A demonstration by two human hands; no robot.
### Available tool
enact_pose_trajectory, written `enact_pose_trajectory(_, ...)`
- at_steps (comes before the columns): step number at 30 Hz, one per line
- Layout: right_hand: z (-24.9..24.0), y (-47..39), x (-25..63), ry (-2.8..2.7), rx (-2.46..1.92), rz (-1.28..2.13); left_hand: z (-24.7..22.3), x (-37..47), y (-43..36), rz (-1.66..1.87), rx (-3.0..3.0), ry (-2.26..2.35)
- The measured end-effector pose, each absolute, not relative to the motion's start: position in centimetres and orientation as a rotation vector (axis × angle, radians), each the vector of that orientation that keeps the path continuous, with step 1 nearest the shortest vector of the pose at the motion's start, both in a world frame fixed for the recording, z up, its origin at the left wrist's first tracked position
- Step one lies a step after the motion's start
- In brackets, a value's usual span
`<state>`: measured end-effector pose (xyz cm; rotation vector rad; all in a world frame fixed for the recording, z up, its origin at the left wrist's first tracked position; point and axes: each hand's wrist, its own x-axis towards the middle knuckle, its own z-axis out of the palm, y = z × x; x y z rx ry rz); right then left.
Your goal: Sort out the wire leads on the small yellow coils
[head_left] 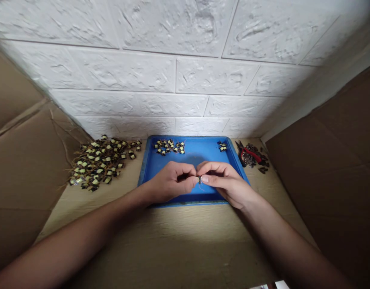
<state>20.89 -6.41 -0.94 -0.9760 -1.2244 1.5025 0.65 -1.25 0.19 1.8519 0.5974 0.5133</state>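
Over the blue tray (pixel 187 197), my left hand (pixel 172 180) and my right hand (pixel 225 178) meet at a small wire-wound coil (pixel 199 180). Thumb and fingers of both hands pinch it from either side, covering most of it. A dark edge with a row of pins shows between the fingertips, and a thin reddish wire hangs below. Inside the tray, at the back left, lies a group of similar black coils with yellow tape (pixel 169 147). A smaller cluster of coils (pixel 222 146) sits at the tray's back right.
A large heap of yellow-taped coils (pixel 100 160) with loose wires covers the table left of the tray. Red-handled pliers (pixel 253 154) lie on small dark and shiny parts (pixel 248 160) at right. Cardboard panels (pixel 329 168) flank both sides; a white brick-patterned wall (pixel 172 76) stands behind.
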Motion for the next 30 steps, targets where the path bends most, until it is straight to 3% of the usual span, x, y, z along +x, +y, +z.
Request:
enact_pose_trajectory(14,-0.8,-6.6,21.0,-1.341,-0.997,1.381,0.4,0.7,-1.2,0.496,1.855,0.609)
enact_pose_trajectory(30,0.3,-7.5,20.0,-1.781,-1.121,0.387,0.1,1.0,-1.1,0.599,1.883,0.736)
